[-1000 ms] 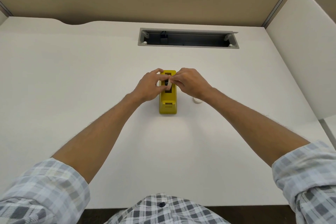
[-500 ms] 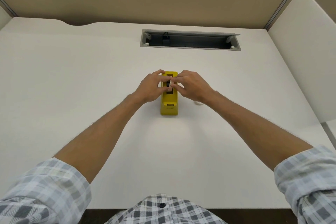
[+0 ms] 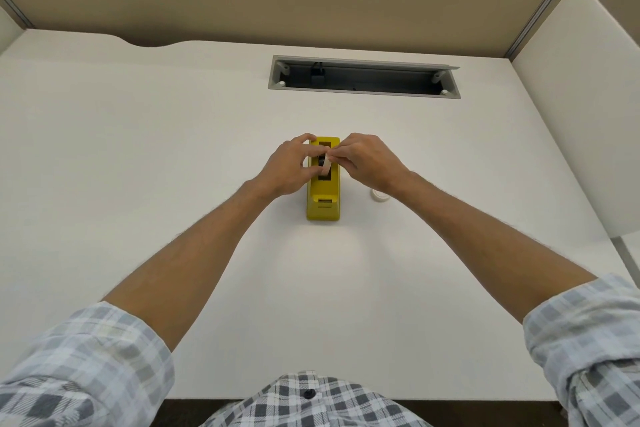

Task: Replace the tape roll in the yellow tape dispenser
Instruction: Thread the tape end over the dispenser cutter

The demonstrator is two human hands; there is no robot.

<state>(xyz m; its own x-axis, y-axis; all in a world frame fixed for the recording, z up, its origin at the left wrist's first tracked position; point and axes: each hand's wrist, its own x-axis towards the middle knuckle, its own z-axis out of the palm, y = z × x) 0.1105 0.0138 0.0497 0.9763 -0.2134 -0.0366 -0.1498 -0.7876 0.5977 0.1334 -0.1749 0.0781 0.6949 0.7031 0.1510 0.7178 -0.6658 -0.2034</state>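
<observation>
The yellow tape dispenser (image 3: 323, 198) stands in the middle of the white desk, its cutter end toward me. A pale tape roll (image 3: 325, 163) with a dark hub sits on edge in the dispenser's slot. My left hand (image 3: 290, 167) pinches the roll from the left side. From the right, my right hand (image 3: 367, 161) grips it with thumb and fingertips. Both hands hover over the dispenser's far half and hide part of the slot. A second small white roll (image 3: 379, 196) lies flat on the desk, right of the dispenser, half hidden under my right wrist.
A grey cable tray opening (image 3: 363, 77) is cut into the desk (image 3: 138, 156) beyond the dispenser. A tan partition wall runs along the back. A white side panel (image 3: 581, 107) rises at the right edge.
Both hands have stayed on the roll over the slot, shifting their fingers slightly; the roll sits a little lower between them. The camera view has drifted a bit.
</observation>
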